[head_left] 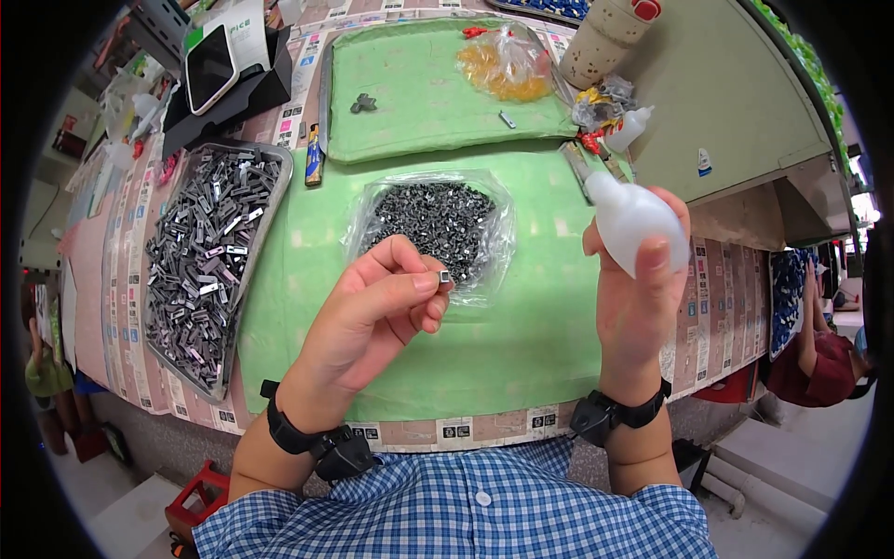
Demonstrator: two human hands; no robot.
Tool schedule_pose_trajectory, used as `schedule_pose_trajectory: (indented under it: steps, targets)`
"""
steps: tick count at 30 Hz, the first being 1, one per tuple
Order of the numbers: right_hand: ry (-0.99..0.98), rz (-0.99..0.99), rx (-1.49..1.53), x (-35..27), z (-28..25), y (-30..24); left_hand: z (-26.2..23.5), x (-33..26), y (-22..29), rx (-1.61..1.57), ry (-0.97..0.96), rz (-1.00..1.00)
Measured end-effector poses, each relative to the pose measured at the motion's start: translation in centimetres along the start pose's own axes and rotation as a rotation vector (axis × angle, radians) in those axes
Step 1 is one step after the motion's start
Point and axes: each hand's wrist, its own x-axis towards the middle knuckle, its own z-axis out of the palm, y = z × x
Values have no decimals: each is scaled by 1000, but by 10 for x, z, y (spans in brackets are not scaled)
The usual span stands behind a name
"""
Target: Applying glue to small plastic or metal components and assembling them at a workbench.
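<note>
Between the thumb and fingers of my left hand is a small dark rectangular piece with a bright square end. My right hand is wrapped round a white squeeze bottle, raised over the right of the table with its narrow tip leaning up and left. Just beyond my left hand lies a clear plastic bag, spread open under a heap of small black and silver parts. To the left, a metal tray holds many dark grey oblong pieces.
A green-lined tray at the back carries a bag of amber pieces, a black part and a small metal piece. A phone leans at back left; a speckled tumbler stands at back right. Another person sits far right.
</note>
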Motion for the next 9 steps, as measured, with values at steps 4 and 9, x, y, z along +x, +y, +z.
schedule_pose_trajectory:
  steps: [4, 9]
  targets:
    - [-57, 33, -9, 6, 0, 2, 2, -1, 1, -80, -65, 6]
    - [-66, 104, -174, 18, -7, 14, 1, -4, 2, -19, -161, 63]
